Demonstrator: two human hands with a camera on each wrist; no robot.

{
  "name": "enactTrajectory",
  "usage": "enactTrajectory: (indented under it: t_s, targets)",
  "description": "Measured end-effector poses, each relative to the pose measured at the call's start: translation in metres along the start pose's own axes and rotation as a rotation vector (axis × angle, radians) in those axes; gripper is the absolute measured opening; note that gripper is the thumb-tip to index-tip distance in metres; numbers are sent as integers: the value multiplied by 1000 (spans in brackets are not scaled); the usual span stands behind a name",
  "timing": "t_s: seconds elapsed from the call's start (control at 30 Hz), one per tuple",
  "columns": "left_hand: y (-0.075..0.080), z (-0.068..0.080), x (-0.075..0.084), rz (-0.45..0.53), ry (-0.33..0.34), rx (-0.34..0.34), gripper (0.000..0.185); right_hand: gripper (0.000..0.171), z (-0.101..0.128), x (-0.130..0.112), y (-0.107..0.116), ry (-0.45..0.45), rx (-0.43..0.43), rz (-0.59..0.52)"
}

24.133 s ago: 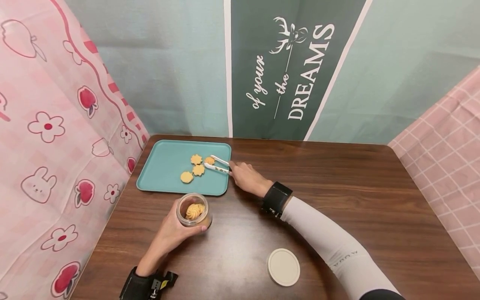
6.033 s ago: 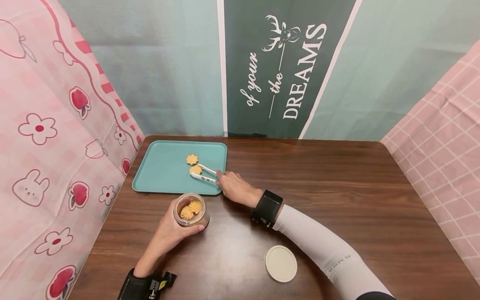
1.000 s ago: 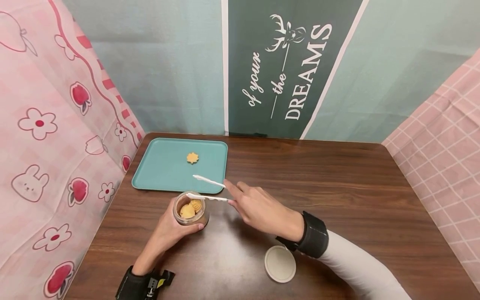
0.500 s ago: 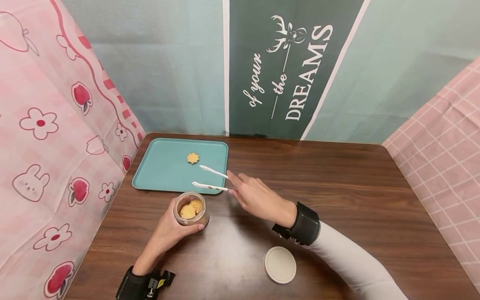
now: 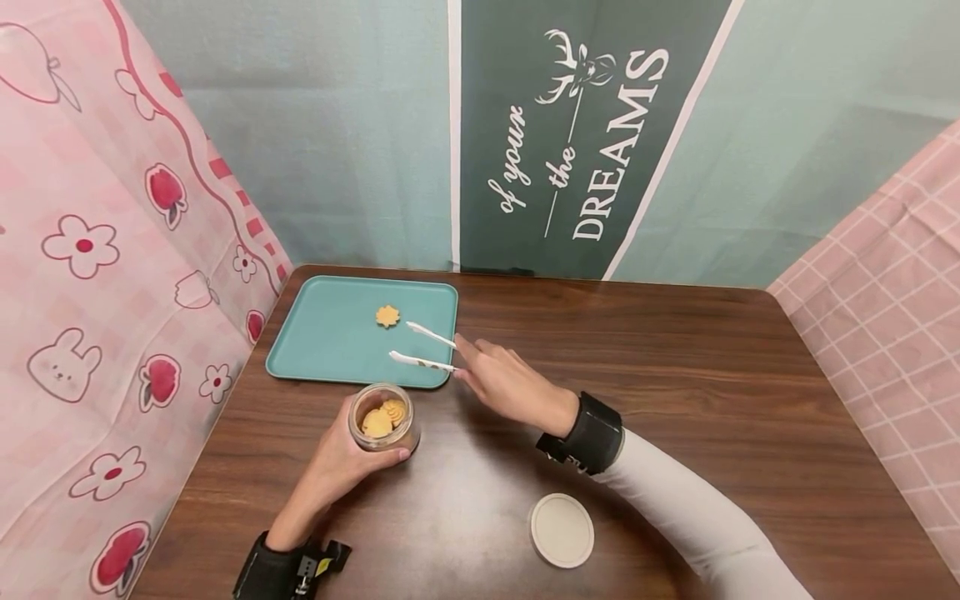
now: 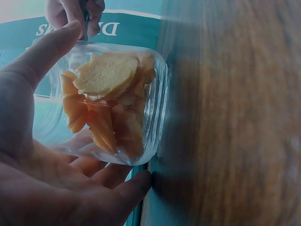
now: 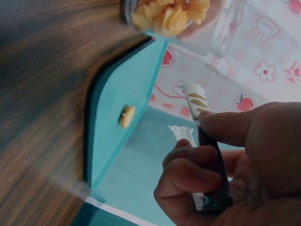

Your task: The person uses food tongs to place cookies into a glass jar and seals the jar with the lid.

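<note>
My left hand (image 5: pixel 341 465) grips a clear glass jar (image 5: pixel 382 419) holding several cookies; in the left wrist view the jar (image 6: pixel 113 103) lies against the palm. My right hand (image 5: pixel 504 385) holds white tongs (image 5: pixel 423 346) with their tips spread apart and empty, over the near right part of the teal tray (image 5: pixel 322 342). One flower-shaped cookie (image 5: pixel 387 316) lies on the tray, a little beyond the upper tong tip. The right wrist view shows the tongs (image 7: pixel 193 106), the cookie (image 7: pixel 126 116) and the jar mouth (image 7: pixel 169 16).
A round white lid (image 5: pixel 562 530) lies on the dark wooden table (image 5: pixel 712 400) near the front, under my right forearm. Pink patterned cloth hangs at the left and right sides, and a green banner stands behind the table.
My right hand has carried the open, empty tongs from over the jar mouth back toward the tray and the last cookie. The left hand and jar stay put.
</note>
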State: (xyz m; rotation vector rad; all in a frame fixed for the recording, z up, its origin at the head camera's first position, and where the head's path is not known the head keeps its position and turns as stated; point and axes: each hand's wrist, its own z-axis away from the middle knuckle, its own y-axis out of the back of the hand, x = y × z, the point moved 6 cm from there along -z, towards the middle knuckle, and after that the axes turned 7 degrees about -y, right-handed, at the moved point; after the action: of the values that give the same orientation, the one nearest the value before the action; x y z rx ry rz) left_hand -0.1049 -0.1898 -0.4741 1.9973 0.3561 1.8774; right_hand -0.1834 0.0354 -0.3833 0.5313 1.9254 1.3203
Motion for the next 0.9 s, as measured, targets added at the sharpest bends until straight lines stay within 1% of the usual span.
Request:
enactTrajectory:
  t_s: [0.17, 0.33, 0.5, 0.67, 0.73, 0.9]
  targets:
    - [0, 0, -1, -18, -5, -1, 100, 46, -6, 6, -6, -16, -20, 5]
    - [0, 1, -2, -21, -1, 0, 100, 41, -12, 11, -13, -28, -34, -3]
    - [0, 2, -3, -12, 9, 1, 101, 35, -18, 15, -19, -28, -53, -18]
    - [0, 1, -3, -12, 1, 0, 100, 28, -28, 18, -23, -41, -72, -48]
    - [0, 1, -2, -9, -2, -1, 101, 28, -31, 20, -25, -53, -83, -57]
    - [0, 1, -1, -4, -5, -1, 101, 34, -38, 24, -31, -74, -110, -73]
